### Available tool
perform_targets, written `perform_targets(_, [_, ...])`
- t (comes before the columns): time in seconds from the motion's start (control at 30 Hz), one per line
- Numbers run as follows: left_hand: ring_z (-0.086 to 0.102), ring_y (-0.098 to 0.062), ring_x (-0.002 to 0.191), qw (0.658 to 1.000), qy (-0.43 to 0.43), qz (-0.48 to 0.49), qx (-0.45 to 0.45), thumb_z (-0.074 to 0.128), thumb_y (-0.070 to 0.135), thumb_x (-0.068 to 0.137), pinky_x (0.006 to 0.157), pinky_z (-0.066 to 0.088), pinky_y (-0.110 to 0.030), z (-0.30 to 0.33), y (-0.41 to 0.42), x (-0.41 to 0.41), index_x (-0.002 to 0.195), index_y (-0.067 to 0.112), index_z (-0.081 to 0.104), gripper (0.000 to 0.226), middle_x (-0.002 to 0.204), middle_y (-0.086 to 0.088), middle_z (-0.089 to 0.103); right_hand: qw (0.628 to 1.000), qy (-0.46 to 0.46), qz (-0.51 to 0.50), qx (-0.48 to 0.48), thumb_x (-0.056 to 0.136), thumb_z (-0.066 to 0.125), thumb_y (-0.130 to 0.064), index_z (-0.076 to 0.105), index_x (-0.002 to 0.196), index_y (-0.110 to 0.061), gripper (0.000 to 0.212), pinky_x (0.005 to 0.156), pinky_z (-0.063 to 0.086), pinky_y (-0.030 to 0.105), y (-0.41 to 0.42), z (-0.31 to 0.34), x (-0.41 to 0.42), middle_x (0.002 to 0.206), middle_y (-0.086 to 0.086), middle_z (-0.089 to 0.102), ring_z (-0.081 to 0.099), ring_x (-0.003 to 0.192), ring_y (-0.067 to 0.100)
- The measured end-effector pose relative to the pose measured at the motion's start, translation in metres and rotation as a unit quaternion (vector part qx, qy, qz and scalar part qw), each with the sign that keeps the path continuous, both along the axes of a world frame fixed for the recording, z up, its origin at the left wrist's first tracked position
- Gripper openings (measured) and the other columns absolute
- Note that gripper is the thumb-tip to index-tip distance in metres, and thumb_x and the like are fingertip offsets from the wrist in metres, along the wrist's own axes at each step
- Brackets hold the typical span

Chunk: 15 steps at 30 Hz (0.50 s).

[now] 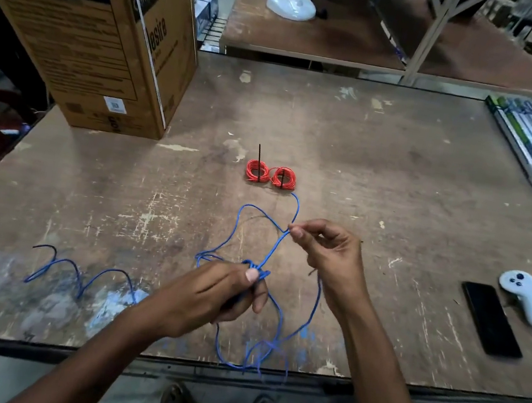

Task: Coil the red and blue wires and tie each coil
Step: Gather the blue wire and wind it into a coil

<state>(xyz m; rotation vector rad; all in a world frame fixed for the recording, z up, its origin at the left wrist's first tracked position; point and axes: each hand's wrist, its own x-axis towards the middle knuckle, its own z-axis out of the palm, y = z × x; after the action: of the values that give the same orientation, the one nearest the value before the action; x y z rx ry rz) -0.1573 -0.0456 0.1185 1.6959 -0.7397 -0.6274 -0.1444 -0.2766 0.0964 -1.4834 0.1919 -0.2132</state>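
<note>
Blue wire (pixel 280 307) sprawls loose across lower centre; left hand (pixel 209 296) grips a bunch, right hand (pixel 326 248) pinches a strand above. Two red coils (pixel 270 174) sit mid-frame, tied.

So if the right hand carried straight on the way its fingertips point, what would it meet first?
The right hand points left and slightly away, pinching the blue wire. Going straight on, it would likely first meet that wire's raised loop just left of the fingertips, then bare table. The red coils look farther back, though depth is unclear.
</note>
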Motion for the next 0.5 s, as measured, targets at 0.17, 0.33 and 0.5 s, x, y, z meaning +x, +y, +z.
perform_targets(0.17, [0.035,-0.012,0.048,0.996,0.027,-0.029,-0.080,0.032,0.037,0.115,0.065,0.039,-0.036,0.024,-0.009,0.002,0.093,0.008,0.064,0.048,0.051,0.003,0.041,0.996,-0.021,0.088,0.016,0.093,0.075,-0.025,0.080,0.086,-0.027,0.009,0.053,0.042,0.022,0.036,-0.040,-0.022,0.073,-0.002,0.072,0.056,0.059,0.019])
perform_targets(0.33, [0.046,-0.010,0.049,0.988,0.037,0.053,-0.138,0.025,0.034,0.112,0.062,0.043,-0.028,0.029,-0.023,0.015,0.095,0.001,0.066,0.055,0.050,0.006,0.044,0.989,-0.019,0.143,-0.019,0.112,0.047,-0.045,0.065,0.111,-0.026,0.026,0.042,0.041,0.033,0.064,-0.034,-0.069,0.053,0.003,0.055,0.048,0.037,0.031])
perform_targets(0.5, [0.049,-0.022,0.053,0.942,0.016,0.232,-0.241,0.021,0.033,0.114,0.060,0.044,-0.040,0.023,-0.043,0.033,0.104,0.002,0.068,0.057,0.055,0.003,0.049,0.967,0.014,0.236,-0.095,0.117,0.038,-0.028,0.062,0.118,-0.020,0.025,0.060,0.054,0.048,0.069,-0.015,-0.089,0.066,0.014,0.069,0.063,0.052,0.035])
